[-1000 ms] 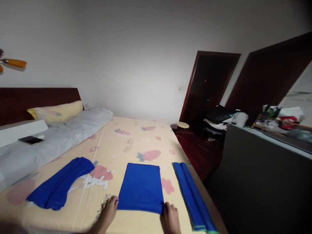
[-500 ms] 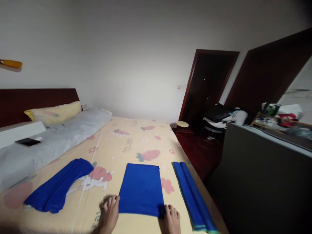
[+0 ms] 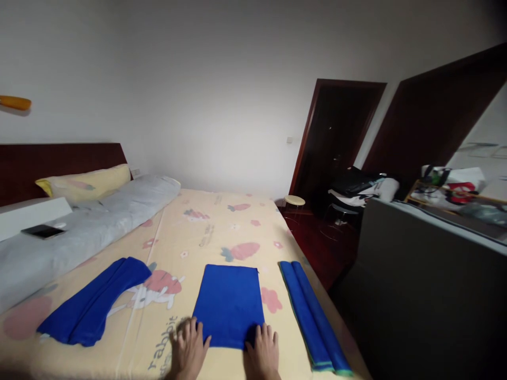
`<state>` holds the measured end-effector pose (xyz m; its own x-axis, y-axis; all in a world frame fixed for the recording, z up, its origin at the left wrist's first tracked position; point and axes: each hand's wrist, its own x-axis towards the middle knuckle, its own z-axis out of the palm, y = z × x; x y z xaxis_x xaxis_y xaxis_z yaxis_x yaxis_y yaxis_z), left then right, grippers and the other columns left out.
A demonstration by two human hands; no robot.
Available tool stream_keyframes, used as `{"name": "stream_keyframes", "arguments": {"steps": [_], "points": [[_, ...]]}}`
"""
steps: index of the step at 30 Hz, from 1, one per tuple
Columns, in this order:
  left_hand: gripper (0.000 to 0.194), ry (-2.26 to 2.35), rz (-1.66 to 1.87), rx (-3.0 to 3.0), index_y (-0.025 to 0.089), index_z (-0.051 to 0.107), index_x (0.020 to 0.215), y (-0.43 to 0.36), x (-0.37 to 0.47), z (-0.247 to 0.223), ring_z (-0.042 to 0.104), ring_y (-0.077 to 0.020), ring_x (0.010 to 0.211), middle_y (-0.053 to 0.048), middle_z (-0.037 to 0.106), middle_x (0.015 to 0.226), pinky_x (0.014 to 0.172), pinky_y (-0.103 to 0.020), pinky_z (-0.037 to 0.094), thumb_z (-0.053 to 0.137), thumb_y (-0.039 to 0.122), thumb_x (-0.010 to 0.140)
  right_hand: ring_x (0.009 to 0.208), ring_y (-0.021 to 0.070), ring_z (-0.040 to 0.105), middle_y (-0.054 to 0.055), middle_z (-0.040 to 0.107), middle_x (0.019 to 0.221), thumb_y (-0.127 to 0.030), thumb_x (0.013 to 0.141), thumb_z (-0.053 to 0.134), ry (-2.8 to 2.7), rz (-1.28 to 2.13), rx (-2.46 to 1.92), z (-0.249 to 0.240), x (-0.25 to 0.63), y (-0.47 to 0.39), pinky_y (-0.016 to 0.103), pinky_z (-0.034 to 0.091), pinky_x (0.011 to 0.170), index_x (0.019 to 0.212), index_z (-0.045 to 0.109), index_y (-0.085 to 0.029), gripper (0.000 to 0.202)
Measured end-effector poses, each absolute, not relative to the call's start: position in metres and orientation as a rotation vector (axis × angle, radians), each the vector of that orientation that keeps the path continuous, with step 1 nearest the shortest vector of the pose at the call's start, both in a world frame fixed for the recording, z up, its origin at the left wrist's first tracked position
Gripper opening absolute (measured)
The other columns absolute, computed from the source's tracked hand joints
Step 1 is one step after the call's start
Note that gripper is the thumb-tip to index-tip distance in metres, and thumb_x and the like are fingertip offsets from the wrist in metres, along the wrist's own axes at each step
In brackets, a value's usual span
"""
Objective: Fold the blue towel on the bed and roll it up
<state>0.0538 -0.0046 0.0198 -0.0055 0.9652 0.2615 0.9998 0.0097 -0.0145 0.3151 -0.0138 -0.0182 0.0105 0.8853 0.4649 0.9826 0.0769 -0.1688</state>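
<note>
Hands flat on bed (image 3: 198, 232), left hand (image 3: 189, 352) and right hand (image 3: 262, 354) with fingers spread, released, pressing near edge of folded blue cloth (image 3: 229, 303) between loose cloth (image 3: 93, 306) and rolled pair (image 3: 311, 311); smoothing step, likely needs edge pinch.

Setting: home bedroom, domestic.
Evidence: wide bed w/ pale yellow cartoon-print sheet (carrots, "rabbit" lettering) (image 3: 222, 227); dark red-brown wooden headboard (image 3: 59, 163) against plain white wall; yellow pillow (image 3: 85, 182) at head end; long grey rolled quilt (image 3: 91, 221) along left side; black phone (image 3: 41, 230) resting on it. Dark wooden door frame (image 3: 336, 137) at far right; small round cream stool (image 3: 295, 200) beside it; chair piled w/ black bag and clothes (image 3: 358, 187). Dark red wood floor (image 3: 320, 248).
</note>
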Motion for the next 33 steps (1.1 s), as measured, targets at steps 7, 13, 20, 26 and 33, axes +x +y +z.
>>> {"name": "stream_keyframes", "arguments": {"steps": [7, 13, 20, 26, 33], "points": [[0.063, -1.490, -0.450, -2.608, 0.035, 0.048, 0.138, 0.000, 0.074, -0.032, 0.058, -0.0161, 0.121, 0.004, 0.062, 0.136, 0.101, -0.032, 0.048, 0.038, 0.006, 0.083, 0.107, 0.0201, 0.066, 0.001, 0.069, 0.122, -0.015, 0.087, 0.045, -2.091, -0.474, -1.338, -0.053, 0.260, -0.012, 0.035, 0.048, 0.091, 0.138, 0.047, -0.030, 0.054], [0.060, -1.524, -0.413, -2.662, 0.036, 0.005, 0.150, -0.020, 0.046, -0.012, 0.041, -0.0190, 0.139, 0.003, 0.035, 0.155, 0.109, -0.041, 0.039, 0.032, 0.035, 0.096, 0.117, 0.0225, 0.061, 0.002, 0.059, 0.135, -0.041, 0.092, 0.048, -2.095, -0.454, -1.327, -0.041, 0.284, -0.041, 0.035, 0.051, 0.091, 0.152, 0.018, -0.027, 0.069], [0.054, -1.758, -0.331, -2.599, 0.041, 0.012, 0.148, -0.020, 0.003, 0.000, 0.037, -0.0211, 0.141, 0.004, 0.037, 0.154, 0.117, -0.051, 0.019, 0.031, 0.046, 0.097, 0.122, 0.0279, 0.057, 0.004, 0.055, 0.139, -0.051, 0.091, 0.049, -2.105, -0.399, -1.553, -0.027, 0.360, -0.063, 0.044, 0.049, 0.094, 0.146, 0.035, -0.031, 0.060], [0.048, -1.945, -0.423, -2.338, 0.043, 0.045, 0.137, -0.013, 0.015, -0.016, 0.043, -0.0238, 0.136, 0.003, 0.053, 0.145, 0.110, -0.052, 0.024, 0.037, 0.027, 0.093, 0.123, 0.0301, 0.056, 0.003, 0.063, 0.132, -0.026, 0.085, 0.051, -2.016, -0.359, -1.752, -0.030, 0.351, -0.044, 0.051, 0.043, 0.095, 0.118, 0.064, -0.033, 0.037], [0.044, -1.931, -0.488, -2.142, 0.033, 0.064, 0.120, -0.013, 0.009, -0.006, 0.054, -0.0248, 0.122, -0.003, 0.065, 0.131, 0.100, -0.045, 0.035, 0.040, 0.015, 0.089, 0.102, 0.0225, 0.064, 0.004, 0.070, 0.117, -0.004, 0.076, 0.041, -2.060, -0.521, -1.605, -0.033, 0.351, -0.034, 0.039, 0.041, 0.085, 0.113, 0.063, -0.029, 0.049]]}}
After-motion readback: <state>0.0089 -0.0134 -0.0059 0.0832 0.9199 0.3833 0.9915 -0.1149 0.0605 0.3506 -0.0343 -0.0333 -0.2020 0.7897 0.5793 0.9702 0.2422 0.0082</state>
